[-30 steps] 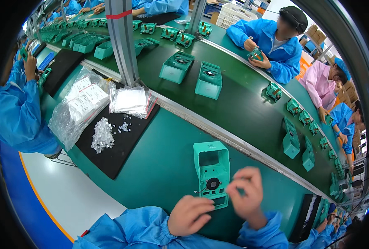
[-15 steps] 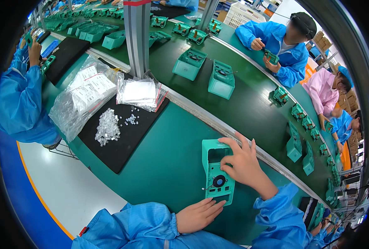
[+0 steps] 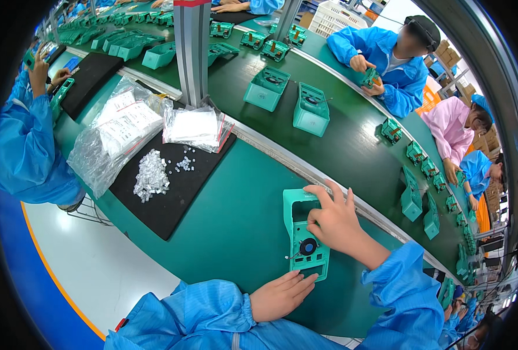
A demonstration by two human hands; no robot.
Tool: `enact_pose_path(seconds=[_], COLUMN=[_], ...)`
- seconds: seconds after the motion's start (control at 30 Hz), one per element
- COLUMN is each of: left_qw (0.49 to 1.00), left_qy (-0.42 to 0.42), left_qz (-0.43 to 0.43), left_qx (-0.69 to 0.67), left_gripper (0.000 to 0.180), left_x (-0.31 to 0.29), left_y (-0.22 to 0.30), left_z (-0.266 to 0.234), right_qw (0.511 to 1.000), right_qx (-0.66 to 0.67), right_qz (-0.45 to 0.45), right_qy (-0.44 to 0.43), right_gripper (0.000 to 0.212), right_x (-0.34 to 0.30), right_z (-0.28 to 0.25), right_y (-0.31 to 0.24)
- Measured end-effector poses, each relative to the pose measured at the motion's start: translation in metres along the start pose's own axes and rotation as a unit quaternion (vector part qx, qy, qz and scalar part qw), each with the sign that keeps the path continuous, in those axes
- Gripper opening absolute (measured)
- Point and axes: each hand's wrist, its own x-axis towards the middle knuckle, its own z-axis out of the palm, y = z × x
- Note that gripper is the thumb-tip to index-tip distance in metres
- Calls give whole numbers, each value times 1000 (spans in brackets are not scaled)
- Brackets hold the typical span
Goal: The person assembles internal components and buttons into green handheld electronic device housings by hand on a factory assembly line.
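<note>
A green plastic housing [image 3: 298, 232] lies in front of me, its long side running away from me. A rectangular opening is at its far end, and a round black speaker-like part [image 3: 308, 247] with a short wire sits in its panel. My left hand [image 3: 283, 296] rests flat, fingers stretched, with its fingertips on the near rim. Over the far right part is my right hand [image 3: 338, 219]. Its lowest fingers are bent together onto the panel while the others fan outward, one at the far rim. Whatever lies under the bent fingertips is hidden.
Left of the housing, a black mat [image 3: 177, 201] carries a pile of small clear pieces [image 3: 151, 176] and plastic bags [image 3: 128, 125]. Beyond a metal rail, a dark green conveyor [image 3: 352, 157] bears more housings [image 3: 268, 87]. A metal post [image 3: 193, 58] stands by the bags. Co-workers [image 3: 387, 67] sit around.
The housing and both hands appear slightly higher in the picture, with a small overall view shift. My right hand keeps its pose over the panel. A co-worker's hands at far left have moved.
</note>
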Motion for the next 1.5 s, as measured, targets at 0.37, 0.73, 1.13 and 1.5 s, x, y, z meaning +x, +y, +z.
enact_pose_path(seconds=[0.37,0.73,1.13,1.5], left_qw=[1000,994,950,831], left_qy=[0,-19,217,263], left_qz=[-3,1,-201,-432], left_qx=[-20,-108,102,231], left_gripper=[43,38,33,25], left_x=[2,3,-58,-87], left_y=[-4,-13,-82,-132], left_z=[1,-5,-103,-133], right_qw=[999,930,932,864], right_qx=[-22,-166,47,-38], right_qz=[28,-304,338,440], right_qy=[-9,123,124,243], right_gripper=[11,10,21,43], right_x=[11,17,-65,31], right_z=[-4,-11,9,1], right_y=[2,9,161,171])
